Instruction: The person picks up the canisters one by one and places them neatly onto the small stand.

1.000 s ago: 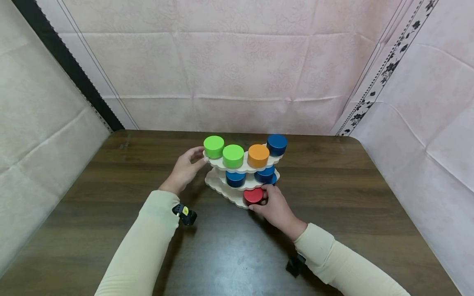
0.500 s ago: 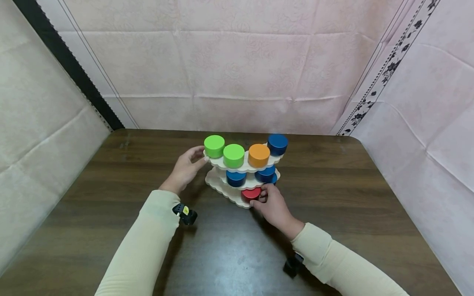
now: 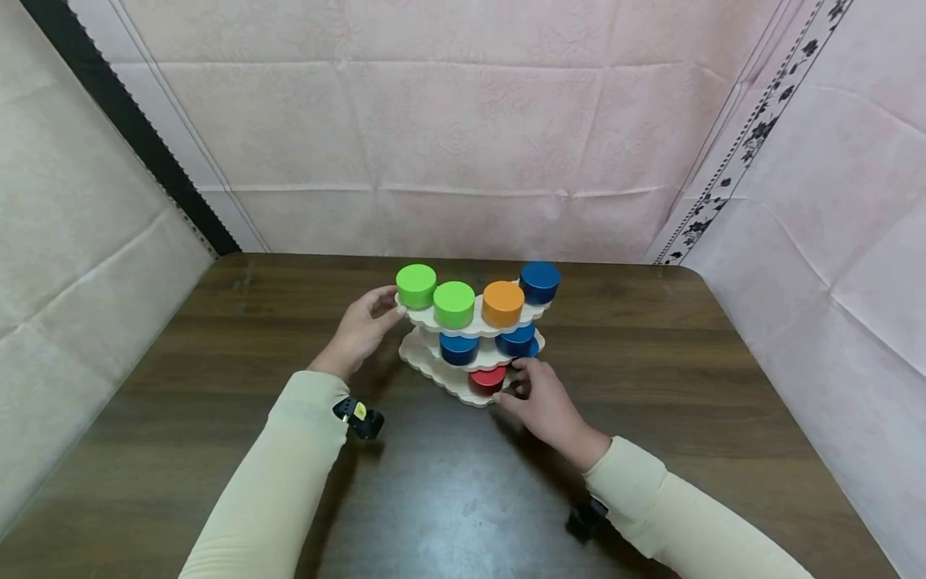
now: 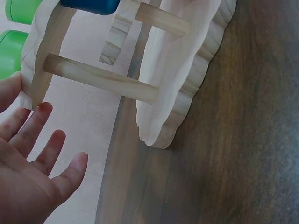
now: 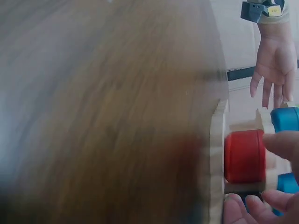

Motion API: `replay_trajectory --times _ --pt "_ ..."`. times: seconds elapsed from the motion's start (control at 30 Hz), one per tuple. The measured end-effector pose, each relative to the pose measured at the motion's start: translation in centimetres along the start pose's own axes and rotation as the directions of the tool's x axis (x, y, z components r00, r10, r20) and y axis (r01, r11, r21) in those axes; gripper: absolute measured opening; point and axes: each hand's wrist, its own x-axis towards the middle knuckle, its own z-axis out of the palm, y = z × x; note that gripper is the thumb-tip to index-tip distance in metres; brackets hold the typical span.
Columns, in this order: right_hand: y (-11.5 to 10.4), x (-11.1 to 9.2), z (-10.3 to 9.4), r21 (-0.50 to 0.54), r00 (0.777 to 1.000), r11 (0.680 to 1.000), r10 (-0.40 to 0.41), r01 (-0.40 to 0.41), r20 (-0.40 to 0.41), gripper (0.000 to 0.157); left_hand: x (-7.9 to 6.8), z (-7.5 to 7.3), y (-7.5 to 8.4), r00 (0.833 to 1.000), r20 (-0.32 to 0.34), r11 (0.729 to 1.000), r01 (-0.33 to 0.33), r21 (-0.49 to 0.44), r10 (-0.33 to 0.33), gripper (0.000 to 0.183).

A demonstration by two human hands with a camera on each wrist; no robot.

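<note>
A tiered wooden stand (image 3: 432,366) with scalloped shelves sits on the table. My left hand (image 3: 359,331) pinches the left end of its top shelf, thumb above and fingertips at the edge; the other fingers spread loosely in the left wrist view. On the bottom shelf stands a red cylinder (image 3: 487,379), partly under the middle shelf. My right hand (image 3: 544,404) is just right of it, thumb and fingers parted, the red cylinder no longer between them. In the right wrist view the thumb (image 5: 281,143) overlaps the edge of the red cylinder; contact is unclear.
Two green cylinders (image 3: 454,305), an orange cylinder (image 3: 502,304) and a blue cylinder (image 3: 539,282) stand on the top shelf. More blue cylinders (image 3: 459,349) are on shelves below. Wooden posts (image 4: 100,77) join the tiers. Pale cloth (image 3: 470,129) hangs behind the table (image 3: 289,523).
The red cylinder has moved inward and slightly left on the bottom shelf. My right hand has let go of it and drawn back a little to the right. The left hand stays put.
</note>
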Motion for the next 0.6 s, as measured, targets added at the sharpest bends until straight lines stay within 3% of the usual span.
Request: replay_trajectory --times 0.27,0.43,0.6 --pt "0.8 -0.8 -2.4 -0.270 0.998 0.960 -0.070 0.067 0.000 0.069 0.1 0.0 -0.1 1.000 0.004 1.000 -0.005 -0.005 0.005 0.054" --pt "1.7 -0.6 -4.7 -0.349 0.993 0.932 -0.114 0.098 -0.026 0.073 -0.2 -0.4 -0.6 1.000 0.006 1.000 -0.020 0.007 0.020 0.055" --pt "2.8 0.1 -7.7 -0.423 0.988 0.900 -0.143 0.106 -0.058 0.083 -0.9 -1.9 -1.6 0.999 0.007 0.999 -0.032 0.044 0.031 0.060"
